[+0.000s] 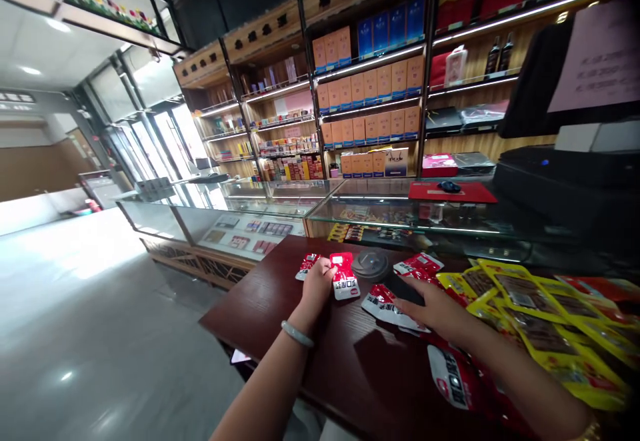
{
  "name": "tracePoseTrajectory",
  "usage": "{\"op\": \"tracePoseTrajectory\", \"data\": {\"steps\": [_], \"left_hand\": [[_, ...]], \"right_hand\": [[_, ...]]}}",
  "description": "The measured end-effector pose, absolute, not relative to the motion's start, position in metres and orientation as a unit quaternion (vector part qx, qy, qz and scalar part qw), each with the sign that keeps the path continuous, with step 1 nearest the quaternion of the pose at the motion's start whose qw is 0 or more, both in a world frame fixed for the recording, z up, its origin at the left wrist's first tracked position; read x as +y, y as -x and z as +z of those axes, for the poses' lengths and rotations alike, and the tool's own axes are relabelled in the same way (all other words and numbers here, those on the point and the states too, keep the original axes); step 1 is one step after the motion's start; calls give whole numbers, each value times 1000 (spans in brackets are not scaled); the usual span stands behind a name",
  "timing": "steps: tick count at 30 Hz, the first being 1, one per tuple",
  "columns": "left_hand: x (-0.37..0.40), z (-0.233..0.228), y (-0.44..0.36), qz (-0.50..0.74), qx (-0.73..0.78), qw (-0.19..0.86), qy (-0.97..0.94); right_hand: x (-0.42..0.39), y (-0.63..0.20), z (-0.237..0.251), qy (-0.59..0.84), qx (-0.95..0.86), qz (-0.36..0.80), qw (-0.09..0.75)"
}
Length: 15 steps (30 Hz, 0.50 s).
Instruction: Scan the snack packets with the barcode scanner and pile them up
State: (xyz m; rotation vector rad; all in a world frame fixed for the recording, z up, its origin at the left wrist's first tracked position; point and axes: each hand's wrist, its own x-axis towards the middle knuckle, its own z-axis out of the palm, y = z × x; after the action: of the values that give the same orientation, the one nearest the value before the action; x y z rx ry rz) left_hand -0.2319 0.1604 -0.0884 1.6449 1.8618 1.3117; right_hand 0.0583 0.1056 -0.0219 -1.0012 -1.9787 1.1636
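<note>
My left hand [317,284], with a pale bangle at its wrist, pinches a red-and-white snack packet [345,286] upright above the dark wooden table [265,294]. Just left of that hand lies another red-and-white packet [307,266]. My right hand [434,302] is spread over further packets, thumb and fingers apart. Its thumb touches or hovers over a tilted red-and-white packet [387,306]; which of the two I cannot tell. Beyond its fingers lies a red packet [419,265]. A dark patch between thumb and fingers cannot be made out.
A round glass dish [371,265] stands between my hands. Yellow snack packs [530,301] pile up at right, with more red-and-white packets [450,376] nearer. Behind are a glass display counter [320,191], a red folder [453,192], a dark monitor [535,74] and shelves of boxes [370,91].
</note>
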Motion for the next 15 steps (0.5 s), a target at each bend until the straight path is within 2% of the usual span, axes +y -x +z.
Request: {"op": "tracePoseTrajectory", "data": {"steps": [5, 11, 15], "left_hand": [[158, -82, 230, 423, 685, 151, -574], [152, -70, 269, 303, 819, -2, -488], [151, -68, 280, 250, 858, -31, -447]], "right_hand": [[104, -57, -20, 390, -746, 437, 316], [110, -64, -19, 413, -729, 415, 355], [116, -69, -19, 409, -738, 404, 353]]}}
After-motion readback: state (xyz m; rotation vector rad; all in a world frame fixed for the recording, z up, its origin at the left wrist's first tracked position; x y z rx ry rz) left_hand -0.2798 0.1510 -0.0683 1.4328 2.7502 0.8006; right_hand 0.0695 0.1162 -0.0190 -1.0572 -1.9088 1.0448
